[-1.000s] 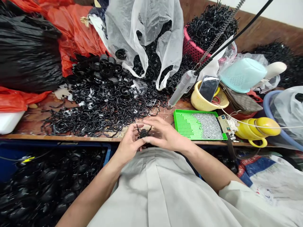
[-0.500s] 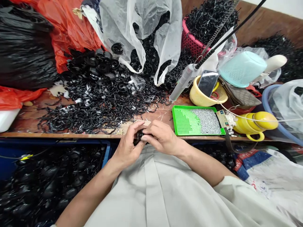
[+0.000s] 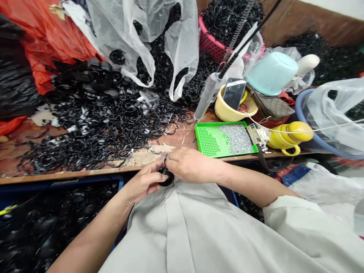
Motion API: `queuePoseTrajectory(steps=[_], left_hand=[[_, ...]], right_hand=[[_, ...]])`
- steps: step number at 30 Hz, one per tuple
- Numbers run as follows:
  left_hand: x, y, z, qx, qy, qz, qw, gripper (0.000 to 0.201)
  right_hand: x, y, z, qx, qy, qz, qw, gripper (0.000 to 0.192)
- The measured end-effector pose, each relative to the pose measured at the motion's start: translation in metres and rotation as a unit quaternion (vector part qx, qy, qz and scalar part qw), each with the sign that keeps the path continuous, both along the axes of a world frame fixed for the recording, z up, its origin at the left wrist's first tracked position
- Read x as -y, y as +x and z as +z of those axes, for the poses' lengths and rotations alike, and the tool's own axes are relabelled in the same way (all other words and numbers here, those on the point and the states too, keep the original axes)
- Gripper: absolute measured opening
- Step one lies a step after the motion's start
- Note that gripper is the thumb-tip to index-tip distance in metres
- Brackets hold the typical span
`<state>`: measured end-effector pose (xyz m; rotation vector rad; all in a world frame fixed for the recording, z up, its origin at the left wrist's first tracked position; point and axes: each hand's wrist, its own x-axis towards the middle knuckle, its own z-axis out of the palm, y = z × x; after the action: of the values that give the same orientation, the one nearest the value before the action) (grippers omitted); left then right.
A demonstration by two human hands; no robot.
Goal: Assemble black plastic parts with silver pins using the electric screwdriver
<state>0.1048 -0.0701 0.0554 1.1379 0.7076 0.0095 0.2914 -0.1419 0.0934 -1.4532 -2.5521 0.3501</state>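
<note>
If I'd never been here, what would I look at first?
Perhaps the bright green tray of tiny silvery pieces, beyond the right arm. To the left spreads a big heap of black strips. In front of the heap, the left hand holds a round black part.

Pale grey top [image 3: 210,231], short sleeve [image 3: 290,214]

White wall [image 3: 344,7] above, brown wooden workbench [image 3: 186,144]

Black part [image 3: 167,181] of smooth plastic — garment [image 3: 182,231] of matt cloth, tabletop [image 3: 189,139] of scuffed wood.
</note>
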Motion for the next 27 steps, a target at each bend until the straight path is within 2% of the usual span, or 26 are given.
queuePoseTrajectory(steps=[2, 3, 4, 5, 6, 7, 8, 9, 10, 11, 12, 13, 15, 16, 17, 20, 22, 25, 27], left_hand=[[0.004, 0.007, -0.002, 0.0, 0.152, 0.026, 0.988, 0.03], [0.005, 0.011, -0.003, 0.003, 0.251, 0.059, 0.966, 0.031], [0.007, 0.016, -0.004, 0.009, 0.352, 0.102, 0.931, 0.033], [0.007, 0.02, -0.004, 0.018, 0.44, 0.145, 0.886, 0.036], [0.007, 0.025, -0.004, 0.029, 0.506, 0.182, 0.843, 0.039], [0.006, 0.03, -0.003, 0.044, 0.547, 0.208, 0.81, 0.039], [0.004, 0.035, -0.002, 0.062, 0.563, 0.225, 0.793, 0.039], [0.002, 0.039, -0.001, 0.08, 0.551, 0.231, 0.798, 0.038], [0.0, 0.043, 0.0, 0.092, 0.512, 0.232, 0.822, 0.037], [-0.002, 0.047, 0.0, 0.097, 0.448, 0.229, 0.859, 0.037], [-0.003, 0.05, 0.001, 0.094, 0.368, 0.227, 0.897, 0.037], [-0.004, 0.053, 0.001, 0.087, 0.284, 0.225, 0.928, 0.039], [-0.003, 0.058, 0.001, 0.078, 0.147, 0.232, 0.958, 0.042], [-0.001, 0.06, 0.001, 0.079, 0.105, 0.238, 0.962, 0.043], [0.001, 0.063, 0.001, 0.081, 0.078, 0.242, 0.964, 0.043], [0.012, 0.069, 0.003, 0.08, 0.033, 0.24, 0.967, 0.041], [0.02, 0.072, 0.003, 0.068, 0.018, 0.231, 0.971, 0.04], [0.028, 0.076, 0.003, 0.048, 0.003, 0.216, 0.975, 0.044], [0.03, 0.079, 0.002, 0.039, -0.003, 0.206, 0.978, 0.045]], right_hand=[[0.001, -0.006, -0.005, -0.041, -0.007, -0.087, 0.995, 0.016], [0.0, -0.009, -0.01, -0.098, -0.018, -0.142, 0.985, 0.014], [-0.002, -0.012, -0.014, -0.182, -0.041, -0.195, 0.963, 0.013], [-0.004, -0.015, -0.019, -0.285, -0.079, -0.239, 0.925, 0.015], [-0.005, -0.018, -0.023, -0.394, -0.127, -0.269, 0.869, 0.019], [-0.005, -0.018, -0.024, -0.496, -0.178, -0.282, 0.802, 0.023], [-0.004, -0.017, -0.024, -0.574, -0.229, -0.278, 0.735, 0.027], [-0.002, -0.012, -0.022, -0.625, -0.271, -0.264, 0.682, 0.03], [0.001, -0.003, -0.017, -0.652, -0.293, -0.252, 0.653, 0.032], [0.005, 0.009, -0.011, -0.661, -0.289, -0.247, 0.647, 0.034], [0.009, 0.024, -0.004, -0.656, -0.259, -0.252, 0.662, 0.037], [0.011, 0.043, 0.002, -0.649, -0.174, -0.289, 0.682, 0.038], [0.011, 0.08, 0.009, -0.601, 0.055, -0.368, 0.707, 0.037], [0.006, 0.097, 0.009, -0.561, 0.13, -0.387, 0.72, 0.042], [-0.002, 0.11, 0.005, -0.519, 0.163, -0.389, 0.743, 0.05], [-0.039, 0.126, -0.018, -0.43, 0.154, -0.353, 0.816, 0.078], [-0.064, 0.12, -0.033, -0.421, 0.133, -0.316, 0.839, 0.083], [-0.081, 0.103, -0.036, -0.432, 0.129, -0.288, 0.845, 0.07], [-0.07, 0.095, -0.024, -0.447, 0.132, -0.297, 0.833, 0.067]])
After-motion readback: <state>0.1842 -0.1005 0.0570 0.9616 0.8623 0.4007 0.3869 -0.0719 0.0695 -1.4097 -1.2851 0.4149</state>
